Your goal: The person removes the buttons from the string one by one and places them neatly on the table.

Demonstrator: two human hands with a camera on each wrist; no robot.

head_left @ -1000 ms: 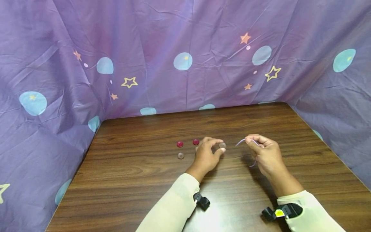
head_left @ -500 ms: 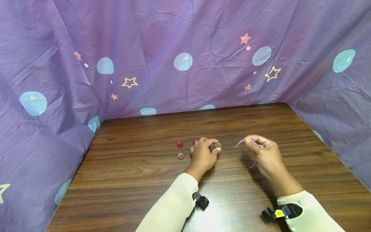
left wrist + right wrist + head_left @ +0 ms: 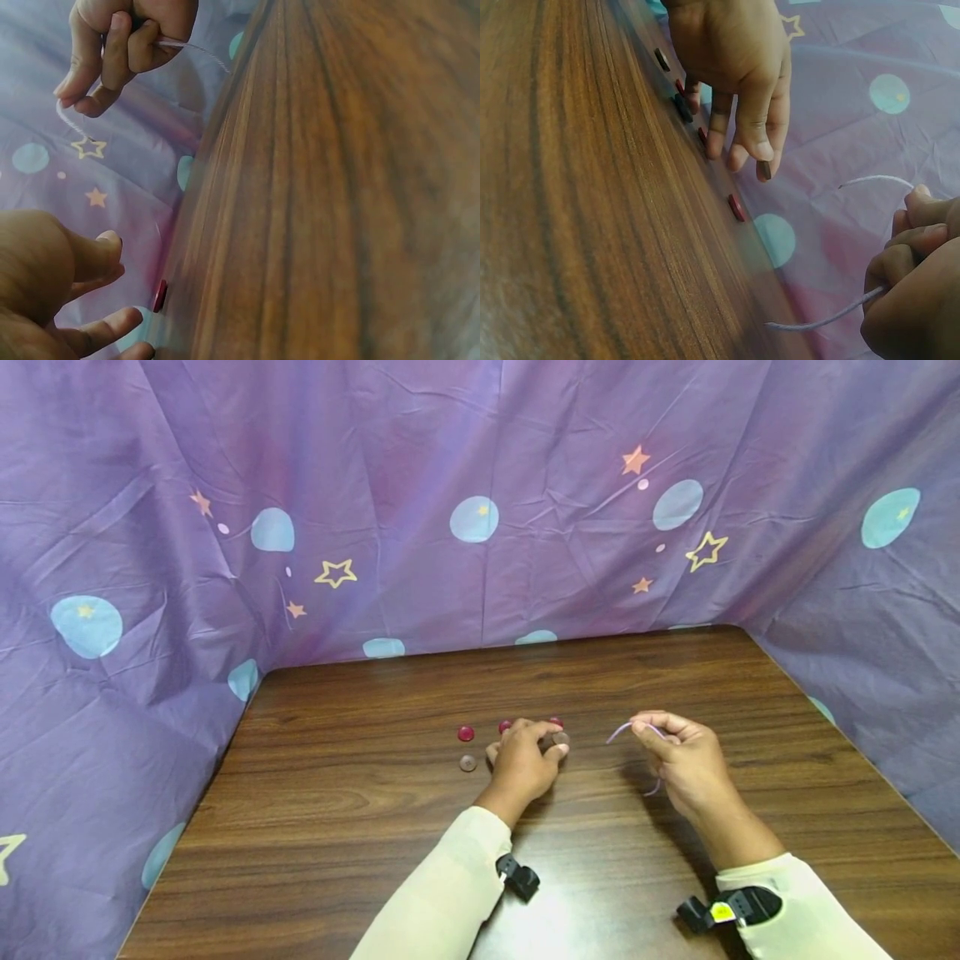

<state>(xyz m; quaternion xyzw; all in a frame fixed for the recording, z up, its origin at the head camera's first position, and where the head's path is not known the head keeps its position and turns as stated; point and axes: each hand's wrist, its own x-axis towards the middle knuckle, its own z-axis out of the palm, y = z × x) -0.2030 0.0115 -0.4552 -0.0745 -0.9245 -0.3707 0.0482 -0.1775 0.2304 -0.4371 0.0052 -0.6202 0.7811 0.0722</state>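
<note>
My left hand (image 3: 522, 764) pinches a round brown button (image 3: 560, 739) between thumb and index finger, a little above the table; its thin edge shows in the right wrist view (image 3: 764, 170). My right hand (image 3: 692, 767) pinches a lilac cord (image 3: 619, 730) near one end, which sticks out toward the left hand. The cord's other end (image 3: 821, 320) hangs below the curled fingers. Just beyond the left fingertips lies a red button (image 3: 556, 722). Another red button (image 3: 505, 727) is partly hidden behind the left hand. The right wrist view shows a dark button (image 3: 683, 107) beneath that hand.
Left of the left hand, a red button (image 3: 466, 734) and a brown button (image 3: 468, 763) lie flat on the wooden table (image 3: 337, 827). A purple patterned cloth (image 3: 390, 510) hangs behind the table and along both sides.
My left hand has drawn back leftward with the brown button, away from the cord. A red button now shows beyond its fingertips. The right hand has barely moved.
</note>
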